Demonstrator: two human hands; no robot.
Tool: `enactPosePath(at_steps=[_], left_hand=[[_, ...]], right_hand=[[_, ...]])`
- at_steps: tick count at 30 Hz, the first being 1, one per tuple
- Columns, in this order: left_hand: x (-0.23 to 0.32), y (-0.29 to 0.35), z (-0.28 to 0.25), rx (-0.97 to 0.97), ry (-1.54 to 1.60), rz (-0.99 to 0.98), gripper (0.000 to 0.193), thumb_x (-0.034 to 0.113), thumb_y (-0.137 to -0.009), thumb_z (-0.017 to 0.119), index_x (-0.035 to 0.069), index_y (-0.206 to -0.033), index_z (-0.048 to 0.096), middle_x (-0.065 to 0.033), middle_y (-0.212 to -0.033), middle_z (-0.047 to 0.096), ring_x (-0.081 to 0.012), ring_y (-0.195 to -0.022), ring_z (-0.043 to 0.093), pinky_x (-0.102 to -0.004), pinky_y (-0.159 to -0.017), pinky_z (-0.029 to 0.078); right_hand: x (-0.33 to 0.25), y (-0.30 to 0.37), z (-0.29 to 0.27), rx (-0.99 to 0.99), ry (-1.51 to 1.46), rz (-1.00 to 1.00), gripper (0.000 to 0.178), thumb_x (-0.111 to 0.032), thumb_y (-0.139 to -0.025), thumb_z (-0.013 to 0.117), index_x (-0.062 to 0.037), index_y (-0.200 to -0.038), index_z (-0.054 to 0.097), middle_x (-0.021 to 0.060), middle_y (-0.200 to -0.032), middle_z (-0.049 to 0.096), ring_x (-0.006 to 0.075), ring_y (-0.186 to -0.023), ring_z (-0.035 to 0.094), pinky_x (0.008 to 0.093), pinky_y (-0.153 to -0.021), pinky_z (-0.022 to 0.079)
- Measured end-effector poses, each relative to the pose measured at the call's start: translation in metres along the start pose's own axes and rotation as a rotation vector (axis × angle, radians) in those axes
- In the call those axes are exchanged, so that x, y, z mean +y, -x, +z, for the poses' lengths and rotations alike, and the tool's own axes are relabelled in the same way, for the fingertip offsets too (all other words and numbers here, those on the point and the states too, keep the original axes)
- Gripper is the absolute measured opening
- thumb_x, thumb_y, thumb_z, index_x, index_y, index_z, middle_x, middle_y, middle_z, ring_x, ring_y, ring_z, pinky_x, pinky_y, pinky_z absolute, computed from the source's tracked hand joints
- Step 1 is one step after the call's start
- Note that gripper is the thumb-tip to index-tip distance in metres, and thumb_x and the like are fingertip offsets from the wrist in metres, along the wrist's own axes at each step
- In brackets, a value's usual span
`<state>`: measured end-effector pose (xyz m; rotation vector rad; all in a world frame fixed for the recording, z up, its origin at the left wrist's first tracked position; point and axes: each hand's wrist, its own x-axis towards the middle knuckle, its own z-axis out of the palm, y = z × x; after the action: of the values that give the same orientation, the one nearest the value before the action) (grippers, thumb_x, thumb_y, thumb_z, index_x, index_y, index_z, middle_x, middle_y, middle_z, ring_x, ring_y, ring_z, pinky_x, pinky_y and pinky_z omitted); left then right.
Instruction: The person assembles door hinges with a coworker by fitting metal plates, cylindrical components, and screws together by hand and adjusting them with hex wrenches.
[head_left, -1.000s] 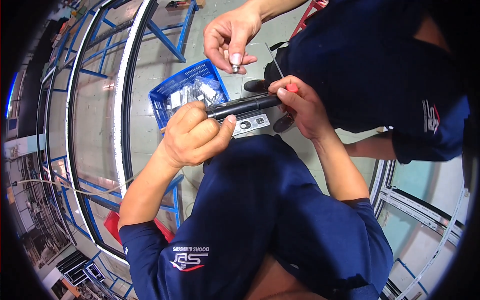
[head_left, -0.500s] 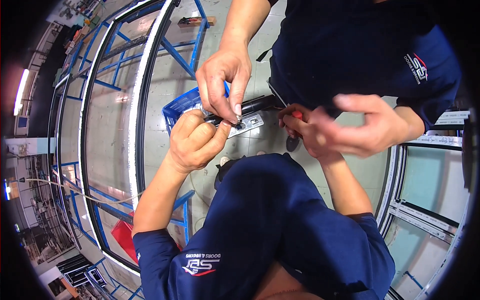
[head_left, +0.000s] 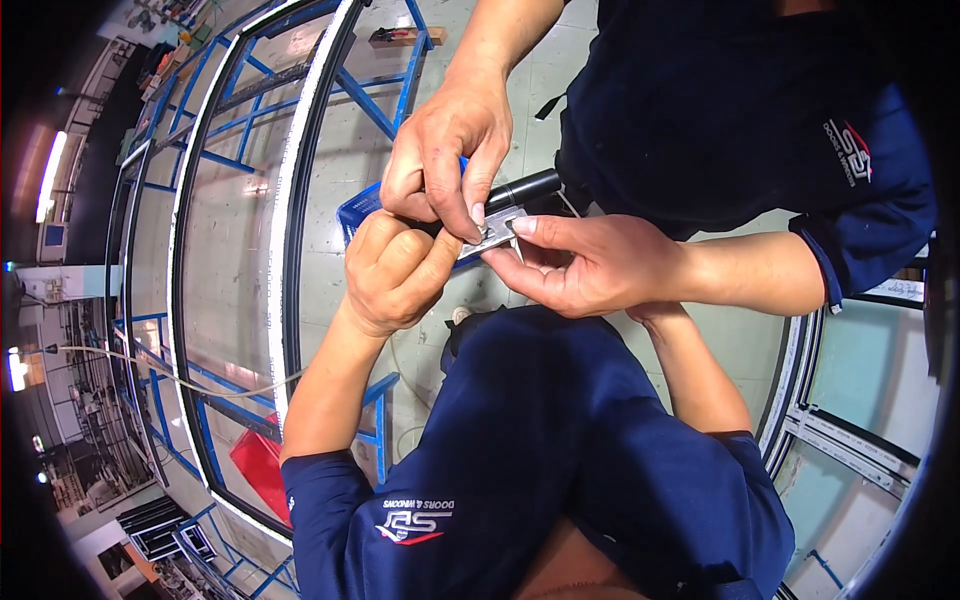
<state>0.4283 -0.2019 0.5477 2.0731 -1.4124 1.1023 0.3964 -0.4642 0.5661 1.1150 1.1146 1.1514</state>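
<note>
My left hand (head_left: 393,272) is closed, with thumb and forefinger pinching the near-left end of a small flat silver metal plate (head_left: 503,229). A co-worker's one hand (head_left: 452,150) reaches in from above and pinches a tiny part at the plate. The co-worker's other hand (head_left: 590,262) holds the plate's right end between thumb and fingers. Behind that hand lies my right hand (head_left: 650,312); only a bit near the wrist shows, its fingers hidden. A black tube-shaped bar (head_left: 525,188) runs just beyond the plate.
A blue bin (head_left: 358,208) is behind my left hand. Tall glazed frames (head_left: 275,240) lean along the left on blue metal stands (head_left: 375,95). More framed panels (head_left: 850,440) stand at right. A red container (head_left: 262,470) sits at lower left; a thin hose (head_left: 215,388) crosses there.
The co-worker's right-side hand has moved left onto the plate and now covers my right hand, where a red handle showed before. My left hand has barely shifted.
</note>
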Motion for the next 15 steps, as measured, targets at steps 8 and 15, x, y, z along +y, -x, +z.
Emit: enactPosePath(at_steps=[8,15], left_hand=[[-0.002,-0.007,-0.005,0.003,0.094,-0.014,0.039,-0.006,-0.06,0.082,0.003,-0.097,0.076,-0.0041,-0.078,0.061,-0.0249,-0.077,0.066,-0.0356,-0.065,0.056],[-0.006,-0.012,-0.003,0.026,0.044,0.035,0.032,0.009,-0.064,0.076,0.002,-0.095,0.074,-0.0025,-0.075,0.051,-0.0225,-0.072,0.056,-0.035,-0.064,0.053]], right_hand=[[-0.004,0.002,-0.004,-0.054,-0.011,0.01,0.036,-0.004,-0.101,0.062,0.0031,-0.136,0.055,0.0021,-0.106,0.064,0.0074,-0.095,0.061,0.0218,-0.084,0.053],[-0.002,0.004,-0.008,-0.166,-0.587,0.096,0.036,-0.005,-0.102,0.06,0.0018,-0.137,0.056,0.002,-0.108,0.065,0.0073,-0.096,0.062,0.0207,-0.086,0.054]])
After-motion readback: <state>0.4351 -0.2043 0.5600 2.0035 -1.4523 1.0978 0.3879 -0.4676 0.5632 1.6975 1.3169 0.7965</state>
